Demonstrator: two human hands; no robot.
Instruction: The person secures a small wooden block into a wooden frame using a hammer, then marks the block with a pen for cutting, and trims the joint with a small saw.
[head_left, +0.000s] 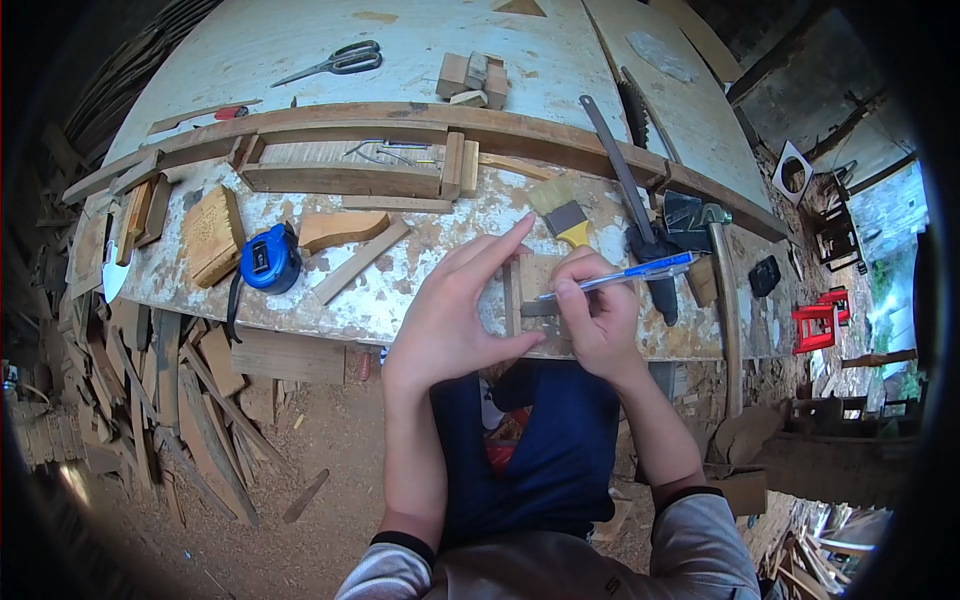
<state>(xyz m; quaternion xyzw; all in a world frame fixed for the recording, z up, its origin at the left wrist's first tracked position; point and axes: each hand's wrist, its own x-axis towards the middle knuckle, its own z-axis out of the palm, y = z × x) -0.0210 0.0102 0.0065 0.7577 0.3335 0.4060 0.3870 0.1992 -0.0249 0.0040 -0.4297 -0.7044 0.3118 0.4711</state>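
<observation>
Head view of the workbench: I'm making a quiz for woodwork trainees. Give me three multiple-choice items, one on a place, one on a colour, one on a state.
1. Where do the scissors lie? A. on the far side of the workbench B. on the ground C. in a drawer
2. What colour is the tape measure? A. red B. blue C. green
3. How is the right hand? A. open and empty B. gripping a pen C. out of sight
Answers: 1 A, they lie on the pale top near its far edge. 2 B, its case is blue. 3 B, it is closed on the pen, tip at the wood piece that the left hand holds.
</observation>
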